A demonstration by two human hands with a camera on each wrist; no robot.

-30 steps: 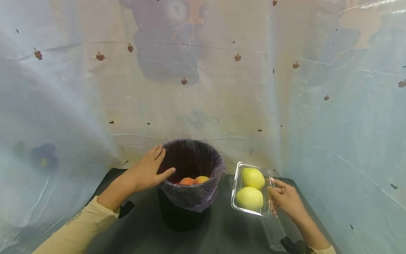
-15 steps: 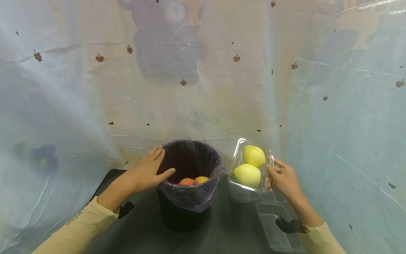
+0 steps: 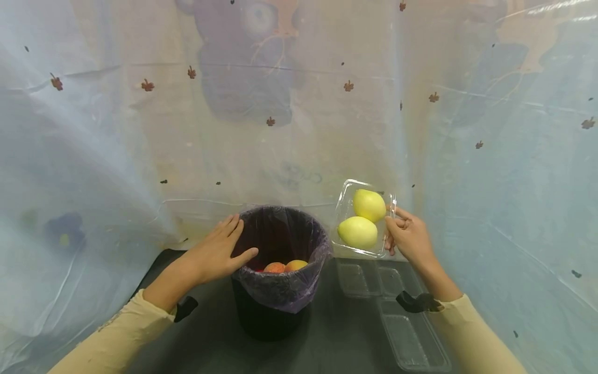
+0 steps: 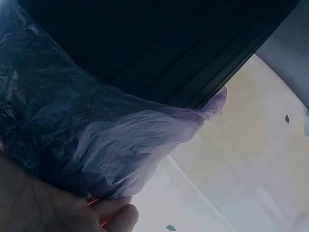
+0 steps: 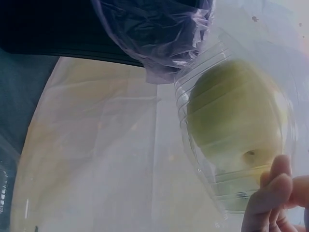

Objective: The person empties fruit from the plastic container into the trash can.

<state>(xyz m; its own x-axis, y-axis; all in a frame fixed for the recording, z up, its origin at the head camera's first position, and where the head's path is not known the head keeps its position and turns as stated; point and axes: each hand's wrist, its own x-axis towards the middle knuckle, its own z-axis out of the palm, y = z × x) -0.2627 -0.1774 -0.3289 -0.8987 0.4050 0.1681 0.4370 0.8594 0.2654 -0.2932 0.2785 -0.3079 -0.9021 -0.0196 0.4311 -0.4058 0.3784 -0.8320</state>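
My right hand [image 3: 411,238] pinches the right edge of a clear plastic container [image 3: 344,208], raised and tilted to the right of a bin. Two pale yellow-green fruits [image 3: 357,232] lie in it; their kind is uncertain. In the right wrist view, one fruit [image 5: 236,108] shows through the ribbed plastic wall, with curled fingers [image 5: 270,195] at its edge. My left hand [image 3: 212,254] rests at the left rim of the black bin [image 3: 268,317], fingers extended. A purple plastic bag [image 3: 294,291] lines the bin and folds over its rim. Inside sit an orange-red fruit [image 3: 274,267] and a yellow-orange one [image 3: 296,265].
Clear plastic trays [image 3: 416,340] lie on the dark table [image 3: 341,337] at the right, beneath the raised container. A printed plastic sheet [image 3: 299,156] hangs behind the table and along both sides.
My right hand has lifted the container with its two fruits up and slightly leftward, uncovering trays on the table. The left hand has stayed at the bin's rim.
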